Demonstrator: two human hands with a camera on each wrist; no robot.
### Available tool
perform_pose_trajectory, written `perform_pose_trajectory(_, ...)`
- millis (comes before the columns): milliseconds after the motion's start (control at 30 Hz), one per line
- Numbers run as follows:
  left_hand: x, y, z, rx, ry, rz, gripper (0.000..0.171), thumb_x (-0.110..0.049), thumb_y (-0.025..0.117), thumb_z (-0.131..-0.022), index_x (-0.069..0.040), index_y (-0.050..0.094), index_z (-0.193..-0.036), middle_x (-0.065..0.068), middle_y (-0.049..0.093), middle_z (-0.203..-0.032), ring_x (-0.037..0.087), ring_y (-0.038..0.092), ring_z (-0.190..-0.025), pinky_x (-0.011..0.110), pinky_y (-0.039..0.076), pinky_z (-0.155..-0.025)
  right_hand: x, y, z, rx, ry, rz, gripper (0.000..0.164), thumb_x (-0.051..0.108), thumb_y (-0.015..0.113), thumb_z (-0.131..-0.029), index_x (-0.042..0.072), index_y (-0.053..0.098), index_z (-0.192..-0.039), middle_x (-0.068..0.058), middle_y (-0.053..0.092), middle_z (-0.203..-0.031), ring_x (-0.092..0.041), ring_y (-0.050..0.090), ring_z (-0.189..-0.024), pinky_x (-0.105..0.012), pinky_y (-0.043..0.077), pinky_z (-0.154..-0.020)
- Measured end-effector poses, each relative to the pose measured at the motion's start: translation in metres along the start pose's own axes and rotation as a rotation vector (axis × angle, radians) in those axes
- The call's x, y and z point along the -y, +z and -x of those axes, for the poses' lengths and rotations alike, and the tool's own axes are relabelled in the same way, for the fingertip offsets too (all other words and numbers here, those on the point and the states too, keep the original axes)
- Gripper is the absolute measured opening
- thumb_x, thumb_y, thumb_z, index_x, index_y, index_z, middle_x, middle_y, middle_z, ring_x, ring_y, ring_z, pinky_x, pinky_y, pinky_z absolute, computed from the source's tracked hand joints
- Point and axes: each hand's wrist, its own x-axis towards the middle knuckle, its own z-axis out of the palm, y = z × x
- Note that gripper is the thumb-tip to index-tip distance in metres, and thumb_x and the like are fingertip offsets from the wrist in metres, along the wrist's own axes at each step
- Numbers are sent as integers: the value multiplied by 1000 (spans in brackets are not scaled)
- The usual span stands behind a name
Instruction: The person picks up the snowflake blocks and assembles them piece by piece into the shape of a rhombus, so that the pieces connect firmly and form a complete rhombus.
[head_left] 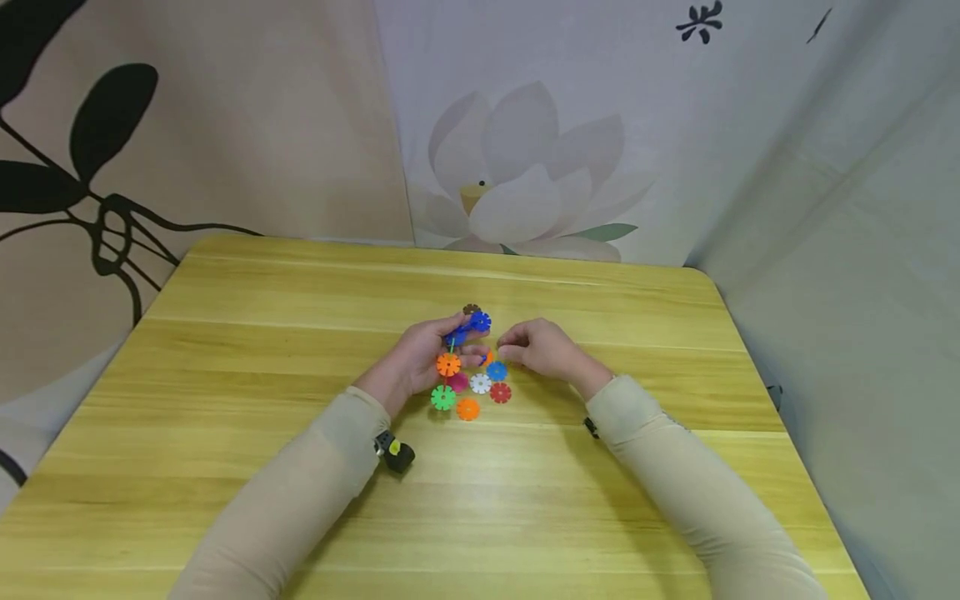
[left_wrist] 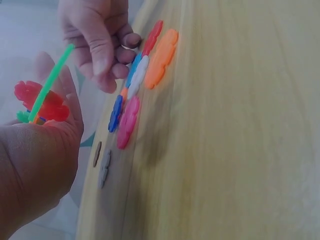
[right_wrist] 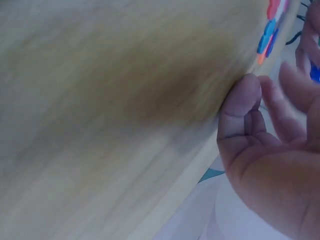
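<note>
My left hand (head_left: 420,358) holds a joined chain of plastic snowflake discs. In it are blue discs (head_left: 480,321), an orange disc (head_left: 448,365) and a green disc (head_left: 443,397). In the left wrist view the green disc (left_wrist: 52,82) stands edge-on beside a red-orange one (left_wrist: 42,101). Just right of the chain is my right hand (head_left: 543,346), fingers loosely bent, with nothing visible between them; the right wrist view shows thumb and fingertips (right_wrist: 247,92) apart. Under and in front of the hands lie loose discs: white (head_left: 480,383), light blue (head_left: 497,371), red (head_left: 500,392), orange (head_left: 468,409) and pink (head_left: 457,382).
Beyond the left hand lies a brown disc (head_left: 471,309); a grey disc (left_wrist: 105,169) shows near it in the left wrist view. The wooden table (head_left: 300,292) reaches back to a printed curtain (head_left: 300,125). A black wrist device (head_left: 397,454) hangs at the left cuff.
</note>
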Motion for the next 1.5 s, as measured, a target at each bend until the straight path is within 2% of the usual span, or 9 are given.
perform_pose_trajectory(100,0,0,0,-7,1,31,30,-33,45,-117,-9,56,-132,24,52,-160,22,79,-97,29,68,-79,3,5,2,30,-50,75,36,30,80,-99,9,76,-129,-6,79,-123,-21,70,-112,-41,60,-102)
perform_pose_trajectory(167,0,1,-1,-15,-1,52,30,-34,46,-116,-10,55,-130,23,54,-158,22,79,-98,27,68,-78,6,9,3,44,-74,114,40,30,85,-95,8,77,-128,-7,79,-123,-23,71,-114,-43,61,-104)
perform_pose_trajectory(400,0,3,-1,-11,4,114,30,-37,48,-115,-12,57,-127,13,75,-132,22,79,-93,23,67,-72,13,15,9,22,-109,222,20,24,89,-90,9,77,-98,-1,78,-94,-14,65,-84,-32,60,-83)
perform_pose_trajectory(533,2,4,-2,-14,2,145,30,-35,52,-114,-10,60,-129,6,79,-113,19,78,-88,20,65,-69,13,8,10,30,-93,212,17,19,87,-92,9,74,-97,-2,75,-91,-14,64,-82,-29,58,-79)
perform_pose_trajectory(600,3,6,-3,-22,-1,143,32,-34,56,-113,-9,62,-130,5,79,-112,19,78,-87,20,64,-67,12,1,9,-12,-68,175,14,16,83,-95,7,75,-101,-5,77,-95,-16,68,-86,-31,61,-82)
perform_pose_trajectory(733,4,9,-2,-41,-5,114,33,-34,60,-111,-8,64,-132,7,79,-116,17,78,-84,19,64,-65,13,-18,4,-193,8,20,15,13,75,-102,6,78,-114,-11,79,-109,-25,74,-99,-37,64,-88)
perform_pose_trajectory(833,4,10,0,-43,-6,90,34,-35,59,-111,-8,64,-132,5,81,-112,16,79,-82,19,64,-64,17,-30,0,-290,15,-92,17,14,72,-104,8,78,-119,-13,79,-113,-30,75,-101,-40,65,-87)
perform_pose_trajectory(1133,2,12,2,-31,-13,57,35,-34,56,-113,-5,67,-128,4,81,-95,13,78,-77,18,63,-63,27,-31,-4,-325,-101,-128,13,10,76,-100,9,82,-112,-11,81,-110,-25,76,-96,-39,66,-84)
perform_pose_trajectory(1500,1,13,4,-25,-29,56,34,-32,57,-112,-3,68,-126,6,80,-95,12,77,-75,18,63,-62,29,-25,-4,-350,-282,21,10,5,77,-98,7,84,-106,-11,83,-106,-24,78,-91,-38,67,-79)
